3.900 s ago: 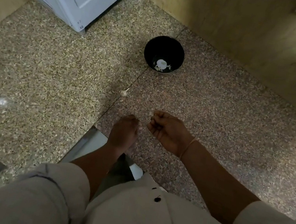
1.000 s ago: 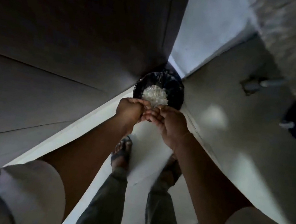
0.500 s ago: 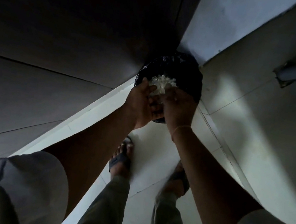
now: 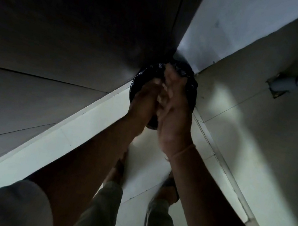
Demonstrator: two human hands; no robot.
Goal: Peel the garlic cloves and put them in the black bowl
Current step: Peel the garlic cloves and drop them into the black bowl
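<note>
I stand over a round bin lined with a black plastic bag (image 4: 192,84), which sits on the floor in a corner. My left hand (image 4: 143,100) and my right hand (image 4: 175,107) are pressed together palm to palm right above its opening, both blurred by motion. The fingers of my right hand stretch out over the bag's far rim. I can see nothing held in either hand. My hands cover the inside of the bin. Neither the black bowl nor any garlic clove is in view.
A dark panel (image 4: 69,31) fills the left side and a white wall (image 4: 236,25) rises behind the bin. A grey pipe (image 4: 289,81) runs along the tiled floor at the right. My sandalled feet (image 4: 169,186) stand on pale tiles below the bin.
I have left the speckled counter with the black bowl and now stand at the bin. My hands moved up over its opening and closed together, hiding the white heap of skins seen a moment ago.
</note>
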